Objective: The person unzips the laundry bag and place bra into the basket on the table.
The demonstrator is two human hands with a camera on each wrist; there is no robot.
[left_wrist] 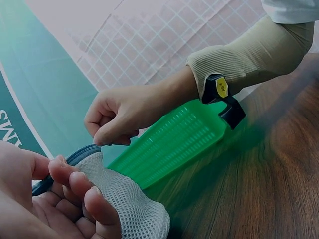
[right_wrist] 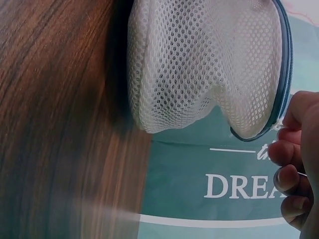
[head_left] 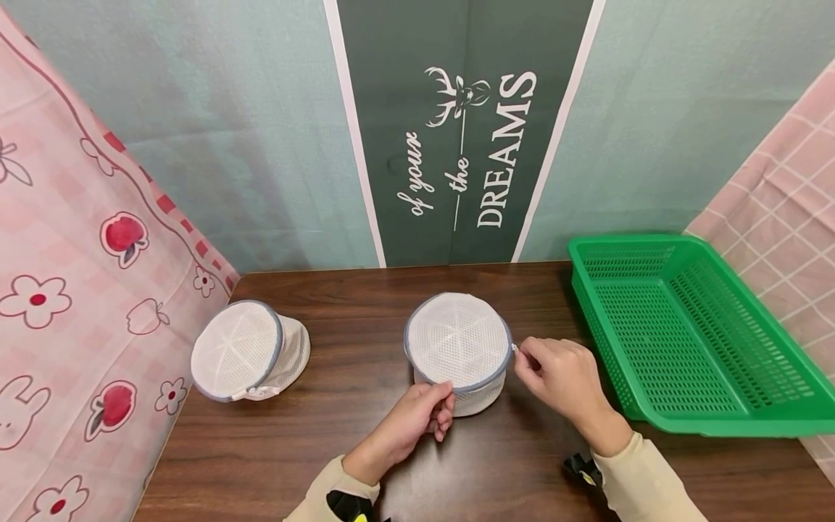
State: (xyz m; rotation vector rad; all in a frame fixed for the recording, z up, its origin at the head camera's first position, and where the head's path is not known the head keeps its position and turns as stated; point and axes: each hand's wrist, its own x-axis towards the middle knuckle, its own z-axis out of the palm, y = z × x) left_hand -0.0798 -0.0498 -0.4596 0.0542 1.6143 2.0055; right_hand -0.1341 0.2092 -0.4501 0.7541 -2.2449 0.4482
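A round white mesh laundry bag (head_left: 458, 339) with a blue zippered rim stands on the table in the middle of the head view. My left hand (head_left: 414, 422) pinches its near rim between thumb and fingers. At the right edge, the fingertips of my right hand (head_left: 562, 378) pinch the small white zipper pull (head_left: 514, 347). The right wrist view shows the blue zipper (right_wrist: 285, 64) running along the rim to those fingers, and the mesh side dented inward. A second mesh laundry bag (head_left: 236, 346), tilted toward me, lies at the left with its lid closed.
A green plastic basket (head_left: 652, 426) with slotted walls stands at the right, beside my right forearm. Behind the brown wooden table (head_left: 352, 319) hangs a green cloth with white lettering. Pink patterned cloth borders the table on both sides.
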